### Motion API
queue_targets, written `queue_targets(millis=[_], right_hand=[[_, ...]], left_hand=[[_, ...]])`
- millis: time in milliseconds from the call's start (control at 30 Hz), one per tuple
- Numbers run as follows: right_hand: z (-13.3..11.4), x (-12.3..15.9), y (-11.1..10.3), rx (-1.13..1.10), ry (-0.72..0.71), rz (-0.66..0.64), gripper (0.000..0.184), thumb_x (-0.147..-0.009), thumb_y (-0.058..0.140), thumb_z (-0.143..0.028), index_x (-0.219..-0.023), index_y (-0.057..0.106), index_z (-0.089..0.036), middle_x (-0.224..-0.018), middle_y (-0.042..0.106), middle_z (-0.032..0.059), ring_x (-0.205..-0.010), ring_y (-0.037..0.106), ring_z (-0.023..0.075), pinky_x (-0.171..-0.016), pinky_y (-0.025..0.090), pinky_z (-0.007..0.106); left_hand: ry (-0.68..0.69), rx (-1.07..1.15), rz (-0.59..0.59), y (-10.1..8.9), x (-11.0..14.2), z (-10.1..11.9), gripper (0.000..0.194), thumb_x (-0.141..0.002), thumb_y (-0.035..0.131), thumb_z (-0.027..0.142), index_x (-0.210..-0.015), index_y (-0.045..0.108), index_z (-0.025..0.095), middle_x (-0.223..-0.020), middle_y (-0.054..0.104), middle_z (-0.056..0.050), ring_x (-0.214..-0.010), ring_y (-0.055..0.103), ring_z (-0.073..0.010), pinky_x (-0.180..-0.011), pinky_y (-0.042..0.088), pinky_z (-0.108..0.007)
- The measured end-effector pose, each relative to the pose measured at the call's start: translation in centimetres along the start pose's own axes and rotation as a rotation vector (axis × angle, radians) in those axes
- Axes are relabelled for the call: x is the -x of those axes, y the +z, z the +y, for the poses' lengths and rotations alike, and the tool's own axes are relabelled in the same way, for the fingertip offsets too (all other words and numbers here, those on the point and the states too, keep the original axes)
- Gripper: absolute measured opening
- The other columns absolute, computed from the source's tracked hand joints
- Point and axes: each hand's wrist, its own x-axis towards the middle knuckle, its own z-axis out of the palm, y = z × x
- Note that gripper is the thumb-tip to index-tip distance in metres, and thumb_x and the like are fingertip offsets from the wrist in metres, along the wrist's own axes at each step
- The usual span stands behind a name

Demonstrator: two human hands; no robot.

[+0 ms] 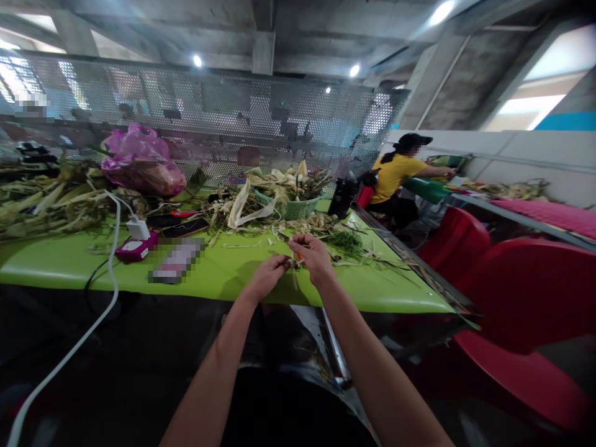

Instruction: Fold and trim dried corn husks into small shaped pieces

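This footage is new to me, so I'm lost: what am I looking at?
There is no machine: these are a person's bare left hand and right hand, in one picture from a camera worn on that person's head, looking forward and down. The left hand seems to pinch a thin pale strip; what the right hand grips is unclear. On the green table are a basket heaped with dry leaves, a purple plastic bag, a magenta power block and green strands. Beyond, toward the right, sits a co-worker in yellow.

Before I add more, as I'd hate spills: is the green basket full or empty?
It looks full: pale dry leaves heap above the rim of the green basket, which stands upright.
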Motion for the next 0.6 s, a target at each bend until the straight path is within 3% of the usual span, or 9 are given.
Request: queue_targets(millis=[233,467,600], right_hand=[[-0.3,0.8,-0.2,0.035,-0.064,0.146,0.036,-0.071,0.068,-0.044,-0.098,0.06,-0.021,-0.076,0.058,0.0002,-0.068,0.049,0.0145,-0.06,0.039,0.026],[1.4,3.0,0.3,0.078,-0.045,-0.04,0.028,-0.073,0.065,-0.046,-0.071,0.059,-0.018,-0.065,0.055,-0.0012,-0.062,0.047,0.0141,-0.06,0.037,0.026],[1.8,3.0,0.5,0.071,-0.038,-0.032,0.026,-0.072,0.066,-0.042,-0.068,0.058,-0.018,-0.063,0.052,-0.0024,-0.06,0.045,0.0133,-0.057,0.035,0.026]], left_hand=[[-0.125,0.233,0.177,-0.3,-0.3,-1.0,0.03,-0.08,0.055,0.04,-0.097,0.064,0.017,-0.066,0.052,0.001,-0.058,0.043,-0.0101,-0.055,0.035,-0.02],[-0.073,0.392,0.23,-0.3,-0.3,-0.6,0.023,-0.076,0.061,0.037,-0.087,0.059,0.017,-0.07,0.054,0.001,-0.065,0.048,-0.0107,-0.061,0.039,-0.022],[-0.092,0.399,0.229,-0.3,-0.2,-0.6,0.02,-0.077,0.06,0.037,-0.08,0.057,0.017,-0.065,0.053,0.002,-0.061,0.046,-0.0097,-0.058,0.035,-0.021]])
